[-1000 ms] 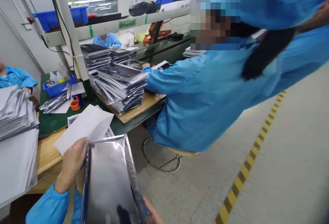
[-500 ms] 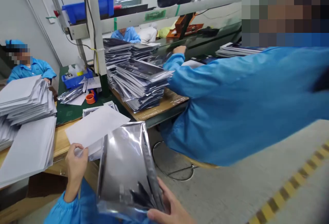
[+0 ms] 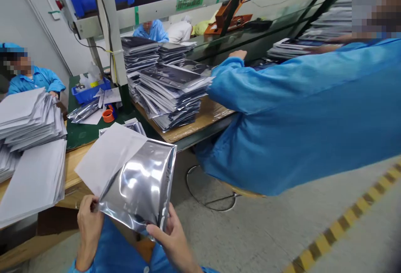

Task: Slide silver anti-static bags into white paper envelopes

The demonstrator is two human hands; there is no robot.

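At the far left, a seated co-worker in blue [image 3: 33,83] is sitting behind a tall stack of white sheets [image 3: 31,116], which is leaning unevenly over the edge of a wooden table [image 3: 69,178]. Beside it, a green mat [image 3: 78,136] is carrying a small blue bin [image 3: 86,96], and an orange tape roll [image 3: 108,120] is lying just in front of the bin. Lower down, the left hand [image 3: 90,219] is pinching the near left corner of a silver bag [image 3: 140,187]; whether its fingers are also catching paper, I cannot tell. A loose white sheet [image 3: 109,156] is spreading out above that hand, overlapping the bag's left side in the view, and which of the two is lying on top is unclear. The bag itself is hanging between both hands, in front of the table edge, its shiny face reflecting the lights. The right hand [image 3: 172,233] is grasping the bag's near right corner, its thumb pressing on the upper face. Beyond the bag, a pile of flat packets [image 3: 171,93] is resting on a brown board [image 3: 216,112]. Further right, a co-worker in a blue smock [image 3: 300,118] is sitting on a stool [image 3: 246,190], while a yellow-and-black stripe [image 3: 344,223] is running along the floor
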